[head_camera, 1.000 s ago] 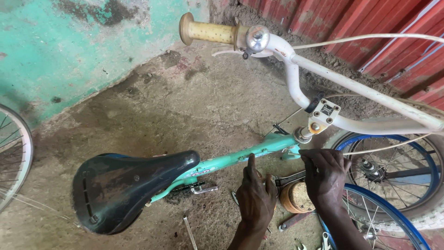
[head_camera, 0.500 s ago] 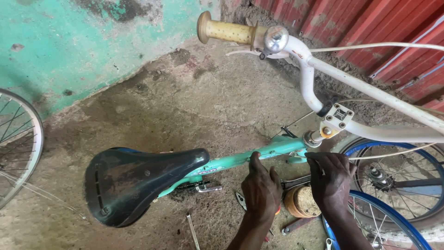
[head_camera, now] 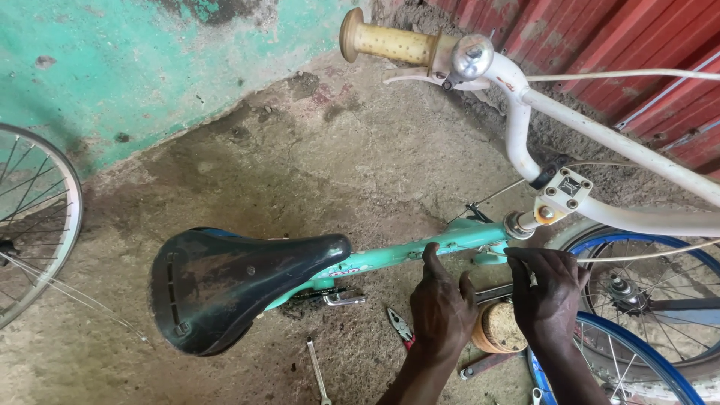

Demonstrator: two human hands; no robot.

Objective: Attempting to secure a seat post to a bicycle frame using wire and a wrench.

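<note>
A small bicycle stands below me, with a teal frame tube (head_camera: pixel 390 259), a black saddle (head_camera: pixel 232 289) and white handlebars (head_camera: pixel 600 135) ending in a tan grip (head_camera: pixel 390 43) beside a chrome bell (head_camera: pixel 471 57). My left hand (head_camera: pixel 442 307) rests on the frame tube, thumb on top, fingers curled at its near side. My right hand (head_camera: pixel 547 289) is closed at the frame just under the stem (head_camera: pixel 559 191), pinching a thin cable (head_camera: pixel 637 256) there. What the fingers press is hidden.
Pliers (head_camera: pixel 400 326) and a wrench (head_camera: pixel 316 367) lie on the dirt floor under the frame. Blue-rimmed wheels (head_camera: pixel 645 360) lie at the right, a spoked wheel (head_camera: pixel 37 225) at the left edge. A teal wall and red metal sheeting (head_camera: pixel 637 45) stand behind.
The view has shifted, so the bicycle sits further right and lower in frame. Both hands stay at the frame near the stem, with little movement.
</note>
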